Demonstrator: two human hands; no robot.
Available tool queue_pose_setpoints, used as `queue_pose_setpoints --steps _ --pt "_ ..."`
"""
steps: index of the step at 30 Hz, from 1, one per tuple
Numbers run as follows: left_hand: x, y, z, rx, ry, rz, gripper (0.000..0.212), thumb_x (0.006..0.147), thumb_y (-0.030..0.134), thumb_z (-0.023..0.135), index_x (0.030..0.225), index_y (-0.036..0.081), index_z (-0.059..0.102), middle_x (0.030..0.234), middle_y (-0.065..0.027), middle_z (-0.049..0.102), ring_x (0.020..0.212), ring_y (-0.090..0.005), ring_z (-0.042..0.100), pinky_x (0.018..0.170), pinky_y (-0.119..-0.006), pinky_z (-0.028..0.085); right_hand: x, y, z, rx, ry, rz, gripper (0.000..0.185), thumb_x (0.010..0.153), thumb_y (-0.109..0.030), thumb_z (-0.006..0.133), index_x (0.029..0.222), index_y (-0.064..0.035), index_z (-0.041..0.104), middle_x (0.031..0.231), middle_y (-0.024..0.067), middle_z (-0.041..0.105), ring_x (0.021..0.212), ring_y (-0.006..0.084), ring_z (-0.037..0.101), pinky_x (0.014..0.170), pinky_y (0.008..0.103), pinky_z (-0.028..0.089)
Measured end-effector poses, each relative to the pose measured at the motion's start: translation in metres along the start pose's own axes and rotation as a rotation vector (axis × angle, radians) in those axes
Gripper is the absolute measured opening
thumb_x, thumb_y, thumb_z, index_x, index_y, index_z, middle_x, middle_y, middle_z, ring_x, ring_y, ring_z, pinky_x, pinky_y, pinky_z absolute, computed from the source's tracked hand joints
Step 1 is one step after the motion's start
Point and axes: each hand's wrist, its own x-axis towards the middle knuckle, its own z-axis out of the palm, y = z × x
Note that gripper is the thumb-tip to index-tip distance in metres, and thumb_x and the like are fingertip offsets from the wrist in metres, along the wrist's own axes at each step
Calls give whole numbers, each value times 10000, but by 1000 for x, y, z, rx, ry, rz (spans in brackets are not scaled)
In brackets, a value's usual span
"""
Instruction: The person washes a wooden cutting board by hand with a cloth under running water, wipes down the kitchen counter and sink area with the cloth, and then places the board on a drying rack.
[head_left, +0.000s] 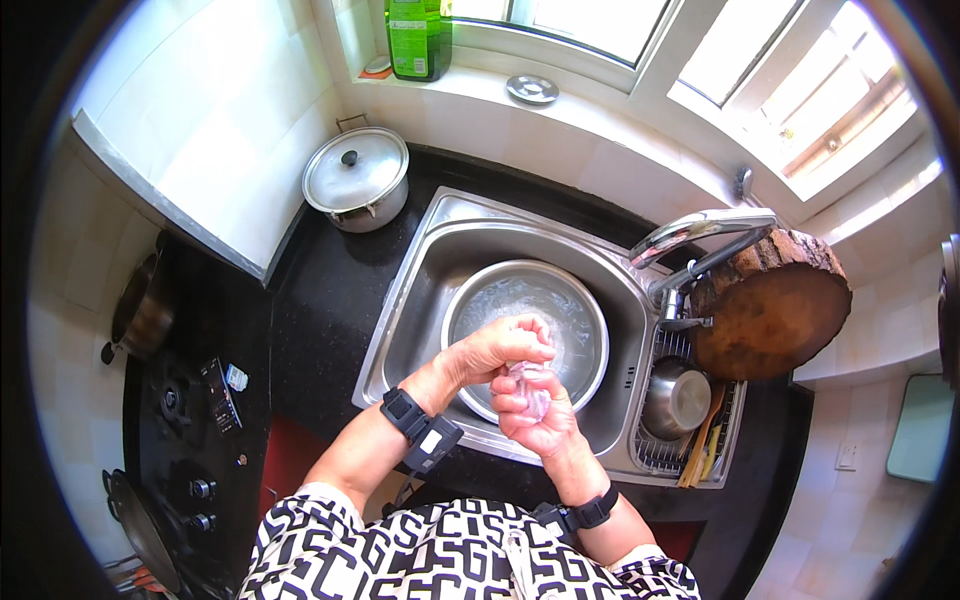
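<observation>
My right hand is closed around a small piece of pale pink raw meat, palm turned up. Just above it, my left hand has its fingers curled at the top of the piece; whether they pinch it is hidden. Both hands are over the near part of a round metal basin of water, which stands inside a stainless steel sink. The chrome faucet is to the right of the basin.
A lidded metal pot stands on the black counter at the left. Right of the sink, a wire rack holds an upturned metal bowl and wooden utensils. A round wooden chopping block leans behind. The stove is at far left.
</observation>
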Motion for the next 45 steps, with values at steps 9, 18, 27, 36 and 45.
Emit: queue_pose_setpoints --steps 9,18,27,36,45 --pt "24 -15 -11 666 262 -86 148 720 91 676 786 59 547 735 -47 598 691 -131 572 623 -292 469 28 -15 -36 -732 560 -189 121 761 -159 631 815 -106 537 673 32 517 399 66 337 339 220 208" --pt "42 -101 -52 1077 607 -79 241 729 123 612 949 38 565 869 -243 625 824 -386 618 722 -425 490 65 -28 -125 -1606 947 -217 596 676 -407 689 1044 53 597 919 245 663 940 349 643 788 409 488" --pt "13 -101 -49 542 570 -406 518 845 431 623 977 -64 546 801 -159 626 620 -189 636 367 -310 469 18 -45 -109 -1951 849 -267 673 693 -287 748 1205 30 447 997 196 622 911 282 624 715 377 518" --pt "-84 -80 26 383 380 -2 492 831 100 676 1274 45 467 1070 -80 590 908 -139 595 741 -278 528 -70 -19 -83 -888 250 -119 547 844 -221 663 1280 -22 400 1006 88 587 744 159 614 610 276 525" --pt "-120 -105 77 344 460 44 422 790 59 644 1199 62 540 1069 -48 599 936 -104 565 837 -239 478 -90 12 -87 -1118 157 -421 418 863 -164 635 1223 6 505 1108 96 595 942 159 600 841 276 478"
